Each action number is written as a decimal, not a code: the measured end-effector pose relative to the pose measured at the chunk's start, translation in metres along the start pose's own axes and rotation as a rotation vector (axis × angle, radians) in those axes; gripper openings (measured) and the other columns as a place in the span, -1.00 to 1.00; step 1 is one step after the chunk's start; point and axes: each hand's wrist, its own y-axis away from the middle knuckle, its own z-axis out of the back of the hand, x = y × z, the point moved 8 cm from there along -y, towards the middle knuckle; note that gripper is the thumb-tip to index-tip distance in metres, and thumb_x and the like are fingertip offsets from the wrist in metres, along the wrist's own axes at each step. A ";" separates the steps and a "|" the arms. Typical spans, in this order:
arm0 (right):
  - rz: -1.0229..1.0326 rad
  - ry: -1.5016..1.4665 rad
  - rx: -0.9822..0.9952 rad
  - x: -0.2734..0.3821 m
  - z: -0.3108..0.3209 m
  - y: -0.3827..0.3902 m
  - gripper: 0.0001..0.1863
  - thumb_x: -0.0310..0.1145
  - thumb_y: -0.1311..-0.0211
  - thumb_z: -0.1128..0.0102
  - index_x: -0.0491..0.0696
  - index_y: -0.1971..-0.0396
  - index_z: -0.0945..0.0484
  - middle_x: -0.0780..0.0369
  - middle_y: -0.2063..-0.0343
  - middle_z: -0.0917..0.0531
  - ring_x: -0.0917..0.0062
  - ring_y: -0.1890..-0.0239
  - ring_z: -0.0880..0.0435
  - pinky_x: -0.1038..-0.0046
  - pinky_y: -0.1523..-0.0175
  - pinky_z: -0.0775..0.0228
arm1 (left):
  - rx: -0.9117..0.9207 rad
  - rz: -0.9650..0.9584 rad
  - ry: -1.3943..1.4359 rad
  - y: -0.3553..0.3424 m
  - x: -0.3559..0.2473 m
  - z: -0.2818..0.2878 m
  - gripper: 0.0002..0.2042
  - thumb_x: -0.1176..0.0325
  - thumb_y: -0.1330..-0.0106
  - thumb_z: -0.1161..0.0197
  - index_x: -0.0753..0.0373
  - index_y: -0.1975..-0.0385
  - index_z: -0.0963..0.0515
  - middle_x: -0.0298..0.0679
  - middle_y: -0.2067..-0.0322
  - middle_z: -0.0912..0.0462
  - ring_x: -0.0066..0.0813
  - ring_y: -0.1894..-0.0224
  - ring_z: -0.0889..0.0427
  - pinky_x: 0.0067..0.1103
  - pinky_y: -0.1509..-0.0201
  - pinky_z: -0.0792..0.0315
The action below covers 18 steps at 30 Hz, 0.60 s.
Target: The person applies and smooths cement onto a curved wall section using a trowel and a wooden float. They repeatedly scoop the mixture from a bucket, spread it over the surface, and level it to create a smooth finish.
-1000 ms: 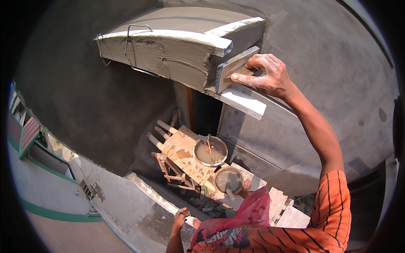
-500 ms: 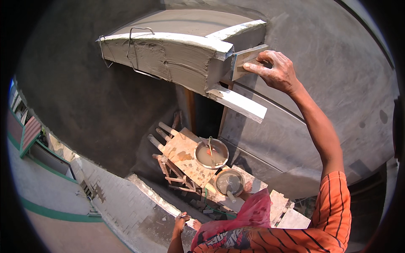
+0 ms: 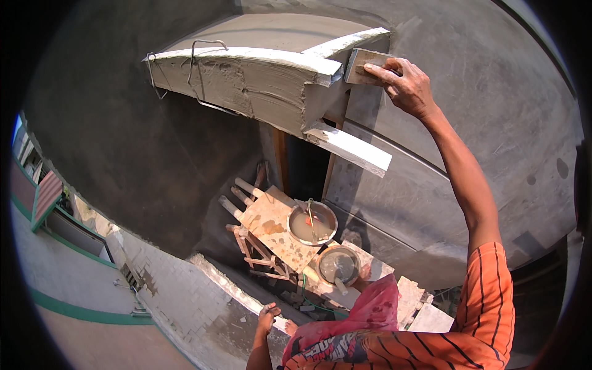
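Note:
My right hand (image 3: 407, 86) grips a flat rectangular hand float (image 3: 361, 69) at the right end of a plastered overhanging ledge (image 3: 246, 89), by its inner side face. The ledge has white straight boards along its top edge, held with bent metal clamps (image 3: 194, 74). A short white board (image 3: 351, 148) juts out below the float. My left hand (image 3: 269, 314) is low at bottom centre, fingers curled; what they hold, if anything, is too small to make out.
Below, a wooden scaffold plank (image 3: 271, 222) on a timber stand carries a metal basin of grey water (image 3: 311, 225); a mortar bucket (image 3: 339, 268) sits beside it. Dark plastered wall (image 3: 123, 154) at left, grey wall at right, paved ground and a green-trimmed building at lower left.
My right hand and the float have moved up and slightly rightward from the ledge's lower corner toward its upper part, and the float has turned. My left hand has shifted slightly.

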 end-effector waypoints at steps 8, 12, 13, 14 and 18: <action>0.225 -0.180 -0.074 0.080 0.023 -0.021 -0.43 -0.38 -0.04 -0.30 0.66 0.02 -0.54 0.43 0.38 -0.53 0.59 0.34 -0.60 0.50 0.22 -0.57 | 0.032 0.012 0.009 0.004 0.019 0.004 -0.58 0.51 -0.17 -0.15 0.30 -0.09 -0.40 -0.23 0.23 -0.67 -0.50 0.22 -0.63 -0.62 0.21 -0.38; 0.257 -0.190 -0.075 0.083 0.015 -0.025 -0.45 -0.38 -0.04 -0.31 0.66 0.04 -0.56 0.42 0.37 -0.53 0.57 0.32 -0.60 0.47 0.19 -0.56 | 0.031 0.015 -0.021 0.003 0.001 -0.003 -0.54 0.45 -0.16 -0.21 0.23 -0.11 -0.40 -0.27 0.19 -0.67 -0.53 0.20 -0.61 -0.55 0.19 -0.35; 0.245 -0.159 -0.079 0.077 0.013 -0.022 -0.45 -0.38 -0.05 -0.30 0.66 0.04 -0.56 0.42 0.37 -0.53 0.57 0.32 -0.60 0.47 0.19 -0.56 | 0.033 0.016 -0.037 0.004 -0.002 -0.004 -0.53 0.43 -0.15 -0.22 0.21 -0.12 -0.40 -0.28 0.17 -0.67 -0.54 0.18 -0.61 -0.54 0.18 -0.34; 0.210 -0.047 -0.020 0.063 0.007 -0.016 -0.43 -0.38 -0.02 -0.31 0.65 0.02 -0.55 0.40 0.35 -0.53 0.56 0.31 -0.59 0.47 0.20 -0.55 | 0.024 0.006 -0.045 0.004 -0.002 -0.004 -0.52 0.39 -0.15 -0.26 0.21 -0.13 -0.40 -0.29 0.12 -0.65 -0.55 0.16 -0.60 -0.55 0.19 -0.32; -0.236 -0.045 0.056 -0.017 0.026 0.037 -0.20 -0.56 0.17 -0.37 0.38 -0.17 -0.45 0.36 0.25 -0.56 0.45 0.27 -0.60 0.43 0.21 -0.55 | -0.007 0.003 -0.029 0.010 -0.002 0.004 -0.54 0.43 -0.16 -0.24 0.27 -0.11 -0.40 -0.23 0.13 -0.64 -0.49 0.14 -0.62 -0.54 0.15 -0.39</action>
